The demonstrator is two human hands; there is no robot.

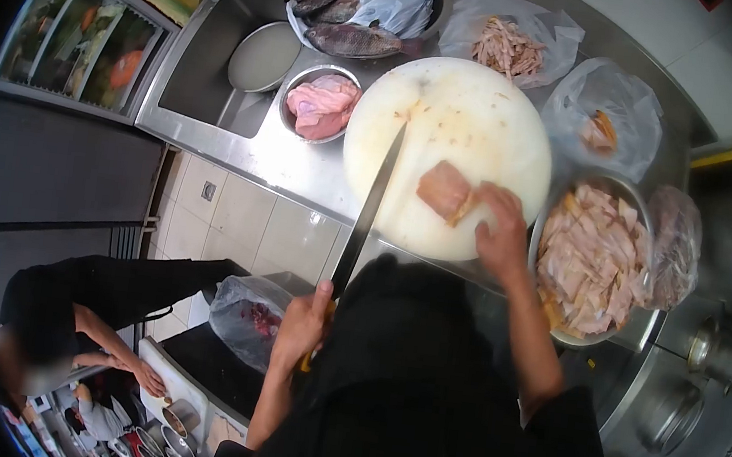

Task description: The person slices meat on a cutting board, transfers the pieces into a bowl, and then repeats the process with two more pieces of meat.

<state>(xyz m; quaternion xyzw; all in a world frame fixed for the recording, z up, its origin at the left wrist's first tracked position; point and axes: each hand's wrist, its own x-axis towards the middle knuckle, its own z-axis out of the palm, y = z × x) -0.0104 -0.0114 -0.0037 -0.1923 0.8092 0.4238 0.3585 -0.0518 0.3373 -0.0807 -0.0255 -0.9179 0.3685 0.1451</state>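
Note:
A round white cutting board lies on the steel counter, with small scraps on it. My left hand is wrapped round the yellow handle of a long knife, whose blade reaches over the board's left part. On the board is a piece of meat. My right hand is at the meat's right edge, fingers bent and apart, not closed round it. Right of the board stands a metal bowl of sliced meat. Left of it, a smaller bowl holds pink meat.
A bag of whole fish and bags of cut strips and orange pieces lie behind. The sink is at upper left. At lower left another person stands by a second counter, near a bag.

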